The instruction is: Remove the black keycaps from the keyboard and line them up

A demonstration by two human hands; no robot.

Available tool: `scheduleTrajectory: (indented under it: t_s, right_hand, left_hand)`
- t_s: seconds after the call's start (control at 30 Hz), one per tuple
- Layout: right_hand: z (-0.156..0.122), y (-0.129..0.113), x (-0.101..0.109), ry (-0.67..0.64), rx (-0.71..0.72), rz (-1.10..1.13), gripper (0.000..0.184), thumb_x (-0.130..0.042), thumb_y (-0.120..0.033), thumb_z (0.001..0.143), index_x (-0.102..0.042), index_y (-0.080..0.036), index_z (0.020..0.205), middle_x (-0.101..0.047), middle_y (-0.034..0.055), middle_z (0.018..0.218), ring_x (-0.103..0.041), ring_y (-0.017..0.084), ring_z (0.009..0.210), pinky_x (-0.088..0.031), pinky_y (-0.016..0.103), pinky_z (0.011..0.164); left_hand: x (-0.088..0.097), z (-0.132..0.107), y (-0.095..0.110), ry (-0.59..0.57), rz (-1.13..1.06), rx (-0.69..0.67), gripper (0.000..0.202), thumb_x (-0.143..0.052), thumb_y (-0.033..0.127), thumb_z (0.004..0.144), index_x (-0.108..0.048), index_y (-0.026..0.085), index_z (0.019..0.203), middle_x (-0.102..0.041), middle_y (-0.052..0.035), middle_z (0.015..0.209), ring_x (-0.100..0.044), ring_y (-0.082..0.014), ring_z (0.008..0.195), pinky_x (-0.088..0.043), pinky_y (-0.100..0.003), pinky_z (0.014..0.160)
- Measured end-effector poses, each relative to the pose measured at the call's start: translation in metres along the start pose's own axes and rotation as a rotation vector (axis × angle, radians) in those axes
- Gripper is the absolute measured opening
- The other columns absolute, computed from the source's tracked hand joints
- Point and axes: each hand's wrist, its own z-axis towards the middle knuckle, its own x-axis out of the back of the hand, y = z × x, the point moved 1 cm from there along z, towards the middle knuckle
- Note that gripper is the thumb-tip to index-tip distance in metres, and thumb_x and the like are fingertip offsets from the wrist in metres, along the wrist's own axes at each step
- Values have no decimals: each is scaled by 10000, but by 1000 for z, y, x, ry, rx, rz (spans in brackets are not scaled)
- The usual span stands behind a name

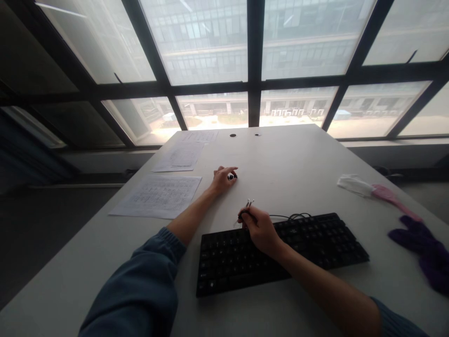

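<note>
A black keyboard (315, 241) lies at a slant on the white table, its cable (298, 216) looped behind it. My right hand (261, 229) is closed over the keyboard's back edge on a small puller (248, 204) with thin wire prongs and a dark middle, which looks like a keycap puller. Farther forward, my left hand (221, 180) rests on the tabletop with thumb and index finger apart. Small black pieces (232, 177), seemingly keycaps, sit between those two fingers; whether the fingers touch them I cannot tell.
Printed paper sheets (157, 196) lie along the table's left side. On the right are a white and pink cloth item (382, 192) and a dark purple one (419, 238). Two round holes, one a cable hole (233, 135), mark the far end, before large windows.
</note>
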Motion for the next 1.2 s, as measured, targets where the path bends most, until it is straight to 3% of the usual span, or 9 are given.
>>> scheduleTrajectory:
  t_s: [0.93,1.2]
  right_hand:
    - [-1,0,0,-3,3,-24,177,-504,-274,950,-617,-193,840,-650,20,715,-612,158,651,-464,260,621]
    - [-1,0,0,3,1,-23,182,-500,-274,953,-618,-188,845,-650,18,714,-611,154,647,-467,254,623]
  left_hand:
    - [9,-6,10,-14,83,32,533,-674,223,779,-598,272,1304,-716,-53,1124,-511,-285,1087,-311,-423,926]
    - [39,-18,-11,81,137,27,582,-761,340,754,-586,290,1307,-669,-53,1203,-500,-289,1137,-341,-418,951]
